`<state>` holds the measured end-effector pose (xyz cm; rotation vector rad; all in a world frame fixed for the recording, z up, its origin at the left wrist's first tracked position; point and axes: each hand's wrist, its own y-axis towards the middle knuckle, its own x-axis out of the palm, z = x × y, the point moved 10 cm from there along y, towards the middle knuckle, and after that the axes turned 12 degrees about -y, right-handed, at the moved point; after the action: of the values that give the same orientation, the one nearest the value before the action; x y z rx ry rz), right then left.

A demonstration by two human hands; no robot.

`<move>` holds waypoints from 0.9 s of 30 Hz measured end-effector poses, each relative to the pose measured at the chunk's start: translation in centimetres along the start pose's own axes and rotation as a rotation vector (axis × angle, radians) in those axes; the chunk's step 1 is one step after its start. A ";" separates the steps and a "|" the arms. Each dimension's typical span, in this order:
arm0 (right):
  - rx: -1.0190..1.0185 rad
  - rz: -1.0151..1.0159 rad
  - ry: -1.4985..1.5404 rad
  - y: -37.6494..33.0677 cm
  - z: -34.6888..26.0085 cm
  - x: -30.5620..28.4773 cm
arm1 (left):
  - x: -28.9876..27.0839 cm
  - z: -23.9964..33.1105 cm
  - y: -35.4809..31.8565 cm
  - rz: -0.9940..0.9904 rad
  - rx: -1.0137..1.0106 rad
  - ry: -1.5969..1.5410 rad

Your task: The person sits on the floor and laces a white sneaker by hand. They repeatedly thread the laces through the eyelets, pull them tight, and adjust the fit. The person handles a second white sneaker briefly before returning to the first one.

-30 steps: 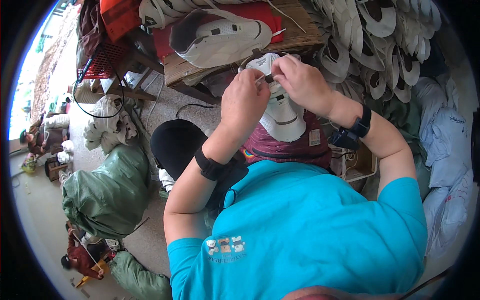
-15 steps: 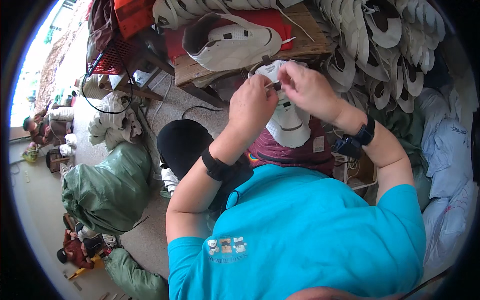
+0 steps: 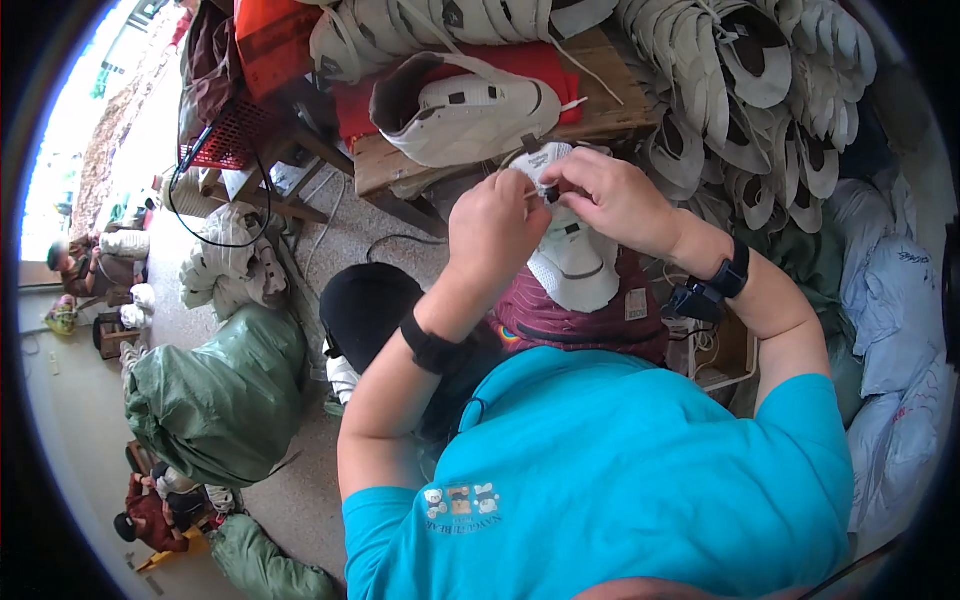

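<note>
Beyond a turquoise short-sleeved T-shirt [image 3: 630, 470], the fingers of the right hand [image 3: 622, 203], looser moments earlier, have narrowed to a near-pinch beside the curled fingers of the left hand [image 3: 490, 225], bringing both to the tongue [image 3: 543, 160] of a white mesh-panelled shoe [image 3: 580, 268]; any grip is hidden. The shoe rests on maroon striped cloth [image 3: 530, 312], before a rough wooden bench [image 3: 612, 118].
</note>
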<state>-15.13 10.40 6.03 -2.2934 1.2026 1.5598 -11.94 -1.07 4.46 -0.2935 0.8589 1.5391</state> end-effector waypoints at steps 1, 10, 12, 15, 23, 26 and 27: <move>-0.025 -0.018 -0.019 0.1 -0.3 0.0 | -0.9 0.7 -0.4 0.078 0.072 -0.021; -0.160 0.143 0.229 2.8 -5.5 -2.6 | 0.2 -6.1 -4.0 0.077 -0.529 -1.461; -0.196 0.196 0.205 3.2 -7.3 -3.7 | 0.2 -6.2 -3.9 0.045 -0.472 -1.606; -0.167 0.210 0.197 2.5 -6.8 -3.5 | 0.3 -5.6 -4.1 0.030 -0.505 -1.487; -0.311 0.039 0.115 -4.4 -6.8 0.4 | 1.1 -2.9 -3.9 -0.135 -0.466 -1.367; -0.282 0.042 0.162 -5.1 -6.7 0.2 | 1.5 -1.7 -3.2 -0.242 -0.543 -1.412; -0.286 0.045 0.169 -5.2 -6.6 0.1 | 1.5 -1.6 -3.0 -0.261 -0.547 -1.391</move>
<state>-6.90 10.58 7.35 -2.6410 1.1382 1.6799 -9.87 -1.23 1.34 0.2867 -0.6693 1.2869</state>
